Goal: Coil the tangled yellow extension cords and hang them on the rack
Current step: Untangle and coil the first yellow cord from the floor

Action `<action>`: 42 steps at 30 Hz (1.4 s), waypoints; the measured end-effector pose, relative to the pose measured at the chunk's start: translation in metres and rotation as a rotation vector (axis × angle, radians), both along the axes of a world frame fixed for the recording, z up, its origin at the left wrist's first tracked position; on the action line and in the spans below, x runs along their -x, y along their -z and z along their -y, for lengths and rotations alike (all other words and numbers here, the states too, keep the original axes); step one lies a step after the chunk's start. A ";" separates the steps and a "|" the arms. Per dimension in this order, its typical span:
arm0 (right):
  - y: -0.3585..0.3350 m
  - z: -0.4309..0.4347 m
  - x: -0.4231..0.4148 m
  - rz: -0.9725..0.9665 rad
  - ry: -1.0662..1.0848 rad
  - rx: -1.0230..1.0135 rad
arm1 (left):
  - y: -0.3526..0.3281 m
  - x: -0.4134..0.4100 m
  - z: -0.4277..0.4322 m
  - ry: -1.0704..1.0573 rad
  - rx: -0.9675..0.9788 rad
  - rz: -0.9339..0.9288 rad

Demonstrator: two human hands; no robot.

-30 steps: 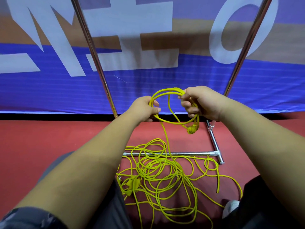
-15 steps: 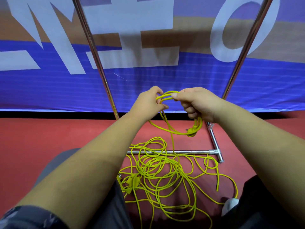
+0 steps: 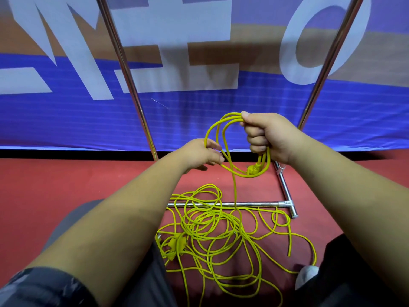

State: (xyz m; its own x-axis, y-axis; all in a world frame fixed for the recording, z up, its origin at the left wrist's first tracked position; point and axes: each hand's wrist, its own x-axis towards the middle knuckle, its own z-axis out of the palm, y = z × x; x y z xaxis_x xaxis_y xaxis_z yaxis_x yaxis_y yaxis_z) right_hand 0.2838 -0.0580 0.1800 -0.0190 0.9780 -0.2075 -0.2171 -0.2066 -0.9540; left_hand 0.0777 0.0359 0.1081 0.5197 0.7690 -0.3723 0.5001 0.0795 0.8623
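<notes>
right hand (image 3: 267, 136) grips a small coil (image 3: 230, 114) of yellow extension cord above the rack's base bar (image 3: 254, 204). left hand (image 3: 199, 154) pinches its outer loop. the free strand (image 3: 235, 191) drops across that bar to the tangled pile (image 3: 212, 229), nearer the left hand, which likely draws next.

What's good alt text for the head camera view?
A person's right hand grips a coil of yellow extension cord while the left hand holds its far side; more cord lies tangled on the red floor across a chrome rack's base.
</notes>
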 end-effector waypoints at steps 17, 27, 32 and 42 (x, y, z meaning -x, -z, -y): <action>-0.005 -0.001 -0.003 -0.063 0.009 -0.042 | -0.004 -0.013 0.002 -0.031 -0.101 0.120; 0.000 0.000 0.004 0.221 -0.049 -0.022 | -0.020 -0.005 -0.018 -0.343 -0.478 0.161; 0.003 -0.001 0.005 0.292 -0.004 -0.032 | -0.021 -0.005 -0.016 -0.198 -0.719 -0.010; -0.003 0.003 0.004 0.273 0.096 -0.086 | -0.013 -0.011 -0.016 -0.072 -0.616 0.008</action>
State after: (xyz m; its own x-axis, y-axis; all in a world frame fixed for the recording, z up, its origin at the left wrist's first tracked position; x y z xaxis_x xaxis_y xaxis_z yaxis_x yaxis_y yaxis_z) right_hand 0.2801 -0.0609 0.1827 0.1196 0.9868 -0.1089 0.0348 -0.1138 -0.9929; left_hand 0.0885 0.0520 0.1215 0.4595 0.8745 0.1552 0.5052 -0.4011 0.7641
